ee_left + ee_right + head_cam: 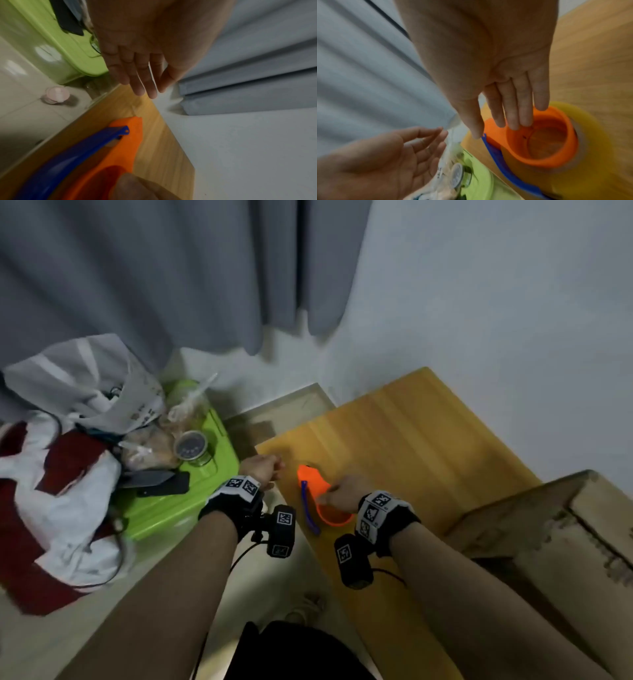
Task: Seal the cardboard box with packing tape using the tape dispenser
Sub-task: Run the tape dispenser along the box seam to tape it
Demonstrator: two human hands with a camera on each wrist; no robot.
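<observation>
An orange tape dispenser with a blue lever lies on the wooden table near its left edge. In the right wrist view a yellowish tape roll sits around the dispenser's orange hub. My right hand hovers just over the hub with straight fingers and grips nothing. My left hand is above the table's left corner, its fingers extended and empty. The dispenser's nose lies below it. A worn cardboard box stands at the right, flaps closed.
A green plastic bin left of the table carries a jar, a phone and bags. White and red bags lie further left. Grey curtains and a white wall are behind. A small pink cup stands on the tiled floor.
</observation>
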